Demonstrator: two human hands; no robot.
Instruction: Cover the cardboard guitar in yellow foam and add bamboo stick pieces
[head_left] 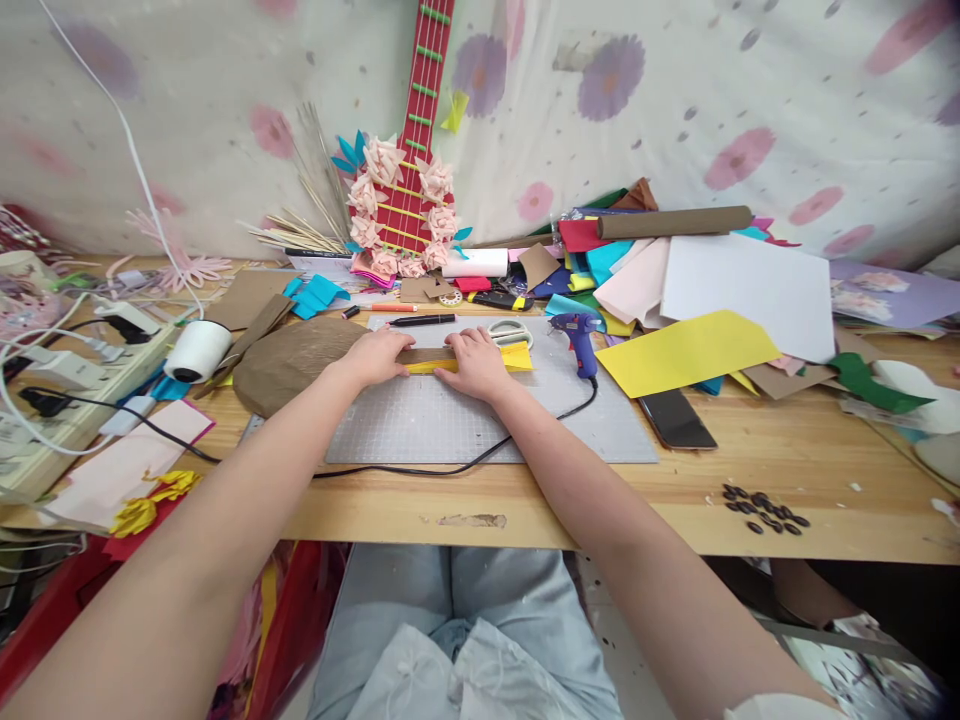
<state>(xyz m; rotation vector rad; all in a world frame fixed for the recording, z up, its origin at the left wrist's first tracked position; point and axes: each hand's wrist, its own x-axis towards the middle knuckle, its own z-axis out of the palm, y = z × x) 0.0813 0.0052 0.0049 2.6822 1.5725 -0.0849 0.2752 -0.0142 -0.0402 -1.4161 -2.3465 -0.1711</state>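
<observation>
On the grey cutting mat [405, 425] a brown strip [429, 355] lies between my hands, with a strip of yellow paper [517, 357] along and under it. My left hand [376, 358] has its fingers on the brown strip and its thumb at the yellow edge. My right hand [475, 364] presses in the same way farther right, fingers bent over the strip and thumb at the near edge. To the left is a flat brown rounded piece [289, 365], partly behind my left arm. White-handled scissors [512, 332] lie just beyond my right hand.
A blue glue gun [576, 340] lies on the mat's right, its black cord crossing the front. A phone [677, 418], yellow sheet [690, 352] and black oval pieces [765, 510] are at right. Behind stands a red paper guitar [403, 215]. A power strip [82, 385] is at left.
</observation>
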